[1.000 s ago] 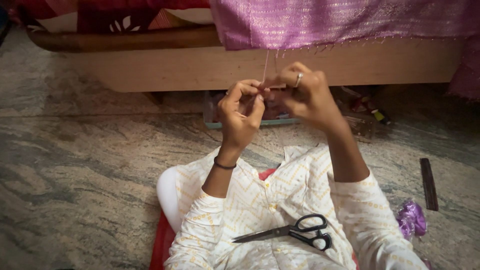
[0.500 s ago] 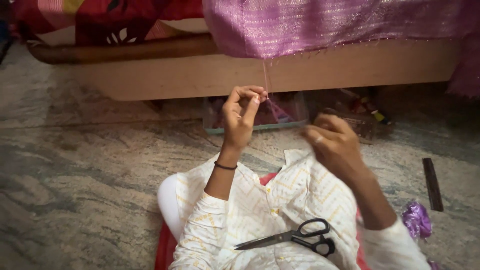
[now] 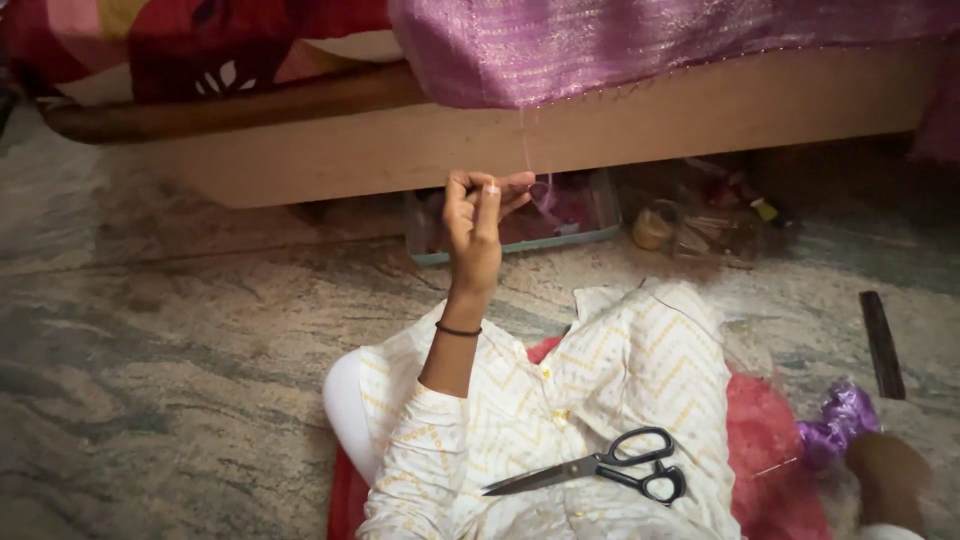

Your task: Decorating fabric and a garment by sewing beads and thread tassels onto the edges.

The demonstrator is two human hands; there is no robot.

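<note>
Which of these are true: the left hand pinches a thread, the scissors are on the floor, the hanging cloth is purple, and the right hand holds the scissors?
1. The left hand pinches a thread hanging from the cloth. True.
2. The scissors lie on the floor. False: they rest on the person's lap.
3. The cloth is purple. True.
4. The right hand holds the scissors. False: it is low at the right, near a purple bundle, apart from the scissors.

A thin pale thread (image 3: 524,150) hangs taut from the purple cloth's (image 3: 600,45) edge.
</note>
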